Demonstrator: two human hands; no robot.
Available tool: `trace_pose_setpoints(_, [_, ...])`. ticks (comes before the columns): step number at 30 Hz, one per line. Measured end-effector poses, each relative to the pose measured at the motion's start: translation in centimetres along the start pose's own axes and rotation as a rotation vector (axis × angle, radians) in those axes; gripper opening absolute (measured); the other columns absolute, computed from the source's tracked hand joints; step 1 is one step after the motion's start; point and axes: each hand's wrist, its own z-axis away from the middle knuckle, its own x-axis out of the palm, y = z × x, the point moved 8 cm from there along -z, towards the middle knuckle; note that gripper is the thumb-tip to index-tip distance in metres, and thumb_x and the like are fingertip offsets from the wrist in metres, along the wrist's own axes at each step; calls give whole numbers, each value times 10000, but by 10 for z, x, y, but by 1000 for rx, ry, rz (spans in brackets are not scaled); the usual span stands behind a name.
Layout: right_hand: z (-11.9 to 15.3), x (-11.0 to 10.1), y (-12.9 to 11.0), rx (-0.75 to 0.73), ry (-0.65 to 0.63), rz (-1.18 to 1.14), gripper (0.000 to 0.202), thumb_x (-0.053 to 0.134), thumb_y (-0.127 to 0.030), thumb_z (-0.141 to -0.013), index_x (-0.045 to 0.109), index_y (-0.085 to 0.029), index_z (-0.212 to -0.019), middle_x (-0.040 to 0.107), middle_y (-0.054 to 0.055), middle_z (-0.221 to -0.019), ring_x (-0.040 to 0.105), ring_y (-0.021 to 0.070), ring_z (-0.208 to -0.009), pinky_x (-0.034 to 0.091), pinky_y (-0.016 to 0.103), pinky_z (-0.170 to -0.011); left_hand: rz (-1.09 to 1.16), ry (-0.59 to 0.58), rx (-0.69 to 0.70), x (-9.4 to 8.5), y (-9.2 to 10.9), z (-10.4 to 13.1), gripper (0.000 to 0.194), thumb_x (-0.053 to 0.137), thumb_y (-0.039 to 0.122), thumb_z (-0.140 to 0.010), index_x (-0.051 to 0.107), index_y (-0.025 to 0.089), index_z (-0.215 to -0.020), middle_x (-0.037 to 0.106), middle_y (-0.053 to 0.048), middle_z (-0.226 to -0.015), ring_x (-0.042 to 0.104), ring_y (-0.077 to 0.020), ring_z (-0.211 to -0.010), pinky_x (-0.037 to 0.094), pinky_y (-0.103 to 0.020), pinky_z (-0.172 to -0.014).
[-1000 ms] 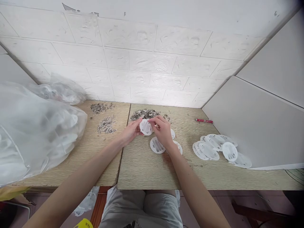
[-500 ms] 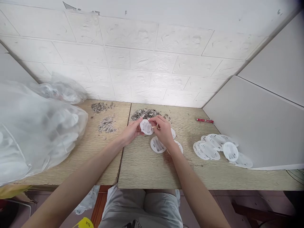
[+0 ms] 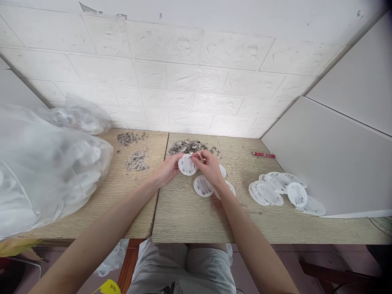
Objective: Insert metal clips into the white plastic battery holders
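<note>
My left hand [image 3: 169, 169] grips the left edge of a round white plastic disc [image 3: 187, 165] with slots and small metal parts on its face. At the disc's upper right edge, the pinched fingers of my right hand [image 3: 210, 166] work; a thin pale stick [image 3: 200, 156] shows among them. Whatever small part may sit at the fingertips is too tiny to make out. Just behind the disc lies a heap of small metal pieces [image 3: 187, 146]. Another white disc [image 3: 203, 186] rests on the table below the hands, with more partly under my right wrist.
Several white discs [image 3: 266, 192] overlap at the right. A red-handled tool [image 3: 263, 154] lies behind them. Two piles of small metal parts [image 3: 137, 160] are at the left, beside a large clear bag [image 3: 61, 171] of white pieces. A seam splits the wooden table [image 3: 183, 220].
The disc has shifted slightly left and turned to face the camera more. My right fingers have moved up to its upper edge, and the stick now points upward.
</note>
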Motion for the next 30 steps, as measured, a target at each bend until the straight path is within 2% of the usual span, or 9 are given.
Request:
trace_pose_setpoints(3, [1, 2, 6, 67, -33, -68, 161, 615, -348, -783, 638, -190, -801, 611, 20, -740, 531, 152, -679, 412, 267, -575, -56, 25, 26, -1, 1, 1, 275, 668, 389, -764, 701, 158, -908, 665, -45, -846, 586, -151, -774, 483, -275, -708])
trace_pose_setpoints(9, [2, 5, 7, 97, -69, -99, 190, 662, -372, -740, 656, -182, -751, 602, 17, -715, 518, 145, -656, 410, 265, -566, -277, 46, 87, -4, 1, 1, 363, 727, 467, -712, 713, 166, -914, 676, -51, -848, 591, -144, -734, 459, -271, -675])
trace_pose_setpoints(18, [6, 14, 13, 218, -133, -217, 249, 699, -408, -711, 635, -174, -767, 575, -7, -641, 479, 118, -574, 377, 248, -516, -364, 69, 111, -6, 3, 2, 349, 722, 480, -704, 708, 160, -842, 645, -33, -723, 537, -119, -626, 408, -245, -577])
trace_pose_setpoints(26, [5, 11, 13, 181, -91, -142, 238, 671, -405, -736, 614, -182, -795, 579, -3, -671, 499, 128, -599, 397, 252, -524, -421, 72, 120, -4, 6, 4, 379, 722, 490, -690, 720, 145, -848, 655, -42, -712, 542, -130, -623, 405, -247, -567])
trace_pose_setpoints(30, [3, 8, 1, 36, -72, 40, 145, 614, -326, -788, 644, -183, -785, 594, 11, -714, 509, 138, -643, 403, 266, -575, -412, 76, 112, -6, 4, 2, 381, 714, 480, -702, 728, 149, -889, 670, -45, -737, 551, -135, -641, 407, -250, -588])
